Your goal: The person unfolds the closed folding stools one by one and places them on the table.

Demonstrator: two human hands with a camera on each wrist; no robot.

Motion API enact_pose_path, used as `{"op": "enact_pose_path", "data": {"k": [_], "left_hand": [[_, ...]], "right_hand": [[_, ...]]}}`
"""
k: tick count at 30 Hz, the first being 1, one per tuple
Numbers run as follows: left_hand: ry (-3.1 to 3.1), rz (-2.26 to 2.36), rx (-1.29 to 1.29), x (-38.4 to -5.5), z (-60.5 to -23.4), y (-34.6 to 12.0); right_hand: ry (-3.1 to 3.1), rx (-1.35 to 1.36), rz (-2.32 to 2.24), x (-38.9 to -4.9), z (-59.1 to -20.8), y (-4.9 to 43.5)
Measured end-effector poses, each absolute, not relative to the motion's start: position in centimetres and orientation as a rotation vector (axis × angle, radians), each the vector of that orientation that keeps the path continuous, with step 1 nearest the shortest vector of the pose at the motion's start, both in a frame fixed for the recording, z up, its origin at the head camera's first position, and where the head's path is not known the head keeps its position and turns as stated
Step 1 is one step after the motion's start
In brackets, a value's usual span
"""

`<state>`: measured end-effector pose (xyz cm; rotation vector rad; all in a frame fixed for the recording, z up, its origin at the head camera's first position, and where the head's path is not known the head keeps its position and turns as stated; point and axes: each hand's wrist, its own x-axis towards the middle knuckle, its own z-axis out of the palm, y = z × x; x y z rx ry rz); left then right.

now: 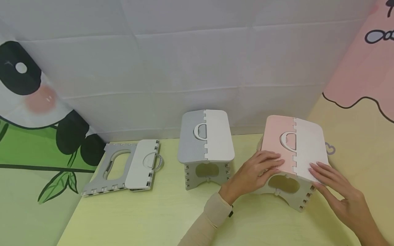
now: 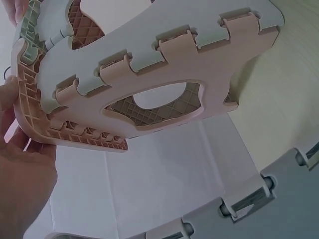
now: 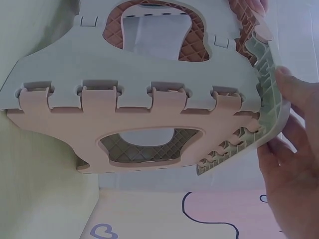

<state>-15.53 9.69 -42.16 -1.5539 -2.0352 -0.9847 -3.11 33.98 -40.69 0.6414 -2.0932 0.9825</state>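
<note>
A pink-and-white folding stool (image 1: 309, 143) stands unfolded on its legs at the right of the table, turned slightly askew. My left hand (image 1: 250, 176) grips the near left corner of its pink seat half, fingers over the top and thumb at the front edge. On the white half, my right hand (image 1: 341, 196) holds the near right corner in the same way. Both wrist views show the stool's hinged side panels (image 3: 164, 119) spread, with an oval opening in them; the left wrist view also shows fingers around the seat rim (image 2: 75, 142).
Left of the pink stool stands an unfolded grey-and-white stool (image 1: 218, 136), close to my left forearm. A grey-and-white stool (image 1: 140, 167) lies partly flattened farther left, its handle loop sticking out. A pale cloth wall (image 1: 191, 61) rises behind the yellow-green table (image 1: 147, 218).
</note>
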Motion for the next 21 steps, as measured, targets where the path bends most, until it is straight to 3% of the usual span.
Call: {"op": "enact_pose_path", "data": {"k": [21], "left_hand": [[-2.119, -0.89, -1.451, -15.6, -42.1, 10.4]], "right_hand": [[-2.055, 0.701, 0.975, -4.4, -40.3, 34.1]]}}
